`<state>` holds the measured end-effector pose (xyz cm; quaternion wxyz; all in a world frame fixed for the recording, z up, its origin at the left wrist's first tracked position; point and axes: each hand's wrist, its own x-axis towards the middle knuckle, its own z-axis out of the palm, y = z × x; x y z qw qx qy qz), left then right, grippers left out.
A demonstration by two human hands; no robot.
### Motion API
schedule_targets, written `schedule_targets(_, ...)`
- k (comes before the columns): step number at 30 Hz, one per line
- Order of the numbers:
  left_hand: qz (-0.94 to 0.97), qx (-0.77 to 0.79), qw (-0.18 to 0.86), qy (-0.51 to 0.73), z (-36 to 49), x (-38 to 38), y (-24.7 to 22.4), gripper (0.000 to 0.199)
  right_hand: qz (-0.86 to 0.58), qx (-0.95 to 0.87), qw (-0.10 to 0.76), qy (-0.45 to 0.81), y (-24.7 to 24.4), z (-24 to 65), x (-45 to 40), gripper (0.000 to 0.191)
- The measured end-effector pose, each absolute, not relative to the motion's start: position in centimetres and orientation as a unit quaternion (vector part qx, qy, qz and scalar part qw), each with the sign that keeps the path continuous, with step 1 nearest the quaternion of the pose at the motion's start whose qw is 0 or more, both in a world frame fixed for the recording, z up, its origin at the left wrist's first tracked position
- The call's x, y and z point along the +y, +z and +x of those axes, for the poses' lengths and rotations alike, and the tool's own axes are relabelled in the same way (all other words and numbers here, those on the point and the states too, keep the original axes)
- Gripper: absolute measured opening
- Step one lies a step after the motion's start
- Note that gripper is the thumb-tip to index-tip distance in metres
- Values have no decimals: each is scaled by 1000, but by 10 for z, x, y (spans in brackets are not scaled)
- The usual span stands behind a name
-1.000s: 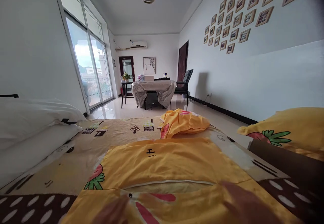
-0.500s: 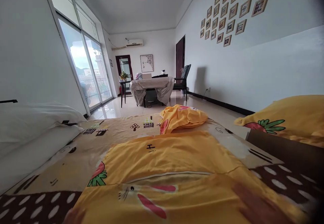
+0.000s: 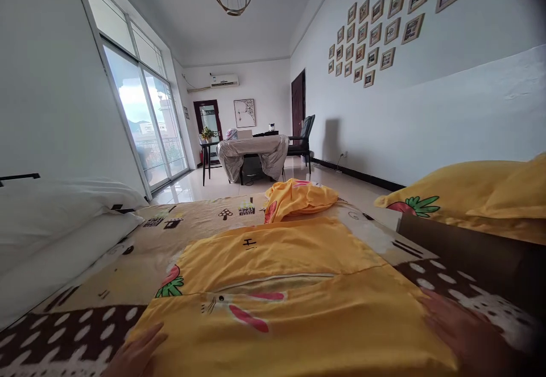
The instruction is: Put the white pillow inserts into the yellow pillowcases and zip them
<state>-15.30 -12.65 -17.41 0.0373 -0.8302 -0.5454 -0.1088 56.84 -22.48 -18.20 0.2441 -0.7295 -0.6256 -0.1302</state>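
A yellow cloth (image 3: 298, 257) with a rabbit, carrots and "Hi" printed on it is spread over the patterned bed cover (image 3: 145, 269). A slit-like opening runs across its middle. My left hand (image 3: 139, 353) rests at its near left edge, fingers stretched out. On the near right edge lies my right hand (image 3: 458, 323), somewhat blurred, its fingers extended over the cloth's border. Neither hand grips anything visible. Beyond the spread cloth sits a crumpled yellow cloth (image 3: 298, 199).
White pillows (image 3: 63, 212) lie at the left. At the right, a yellow printed pillow or bedding (image 3: 478, 189) rests behind a dark brown board (image 3: 460, 246). Farther back are a covered table (image 3: 251, 145), a black chair (image 3: 302, 141) and a glass door (image 3: 145, 115).
The view has tilted up slightly and shifted right. Both hands have come further into view at the cloth's edges, and the cloth's near part looks flatter.
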Motion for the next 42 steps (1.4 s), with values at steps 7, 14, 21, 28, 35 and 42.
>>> schedule_targets(7, -846, -501, -99, -156, -21, -98, -116, 38, -594, -783, 183, 41, -113, 434, -171, 41)
schedule_targets(14, -843, -510, -104, -136, 12, -72, -131, 24, -567, -816, 86, 80, -116, 389, -140, 44)
schedule_targets(21, -838, -515, -98, -148, 0, -72, -134, 15, -606, -769, 179, 98, -126, 404, -132, 13)
schedule_targets(28, -850, -501, -85, -137, 4, -68, -129, 15, -644, -742, 178, 54, -116, 393, -130, 18)
schedule_targets(35, -841, -513, -54, -163, 5, -55, -136, 23, -660, -734, 163, 17, -126, 392, -120, 22)
schedule_targets(42, -823, -536, -13, -186, 4, -49, -155, 26, -668, -725, 167, -10, -155, 393, -115, 26)
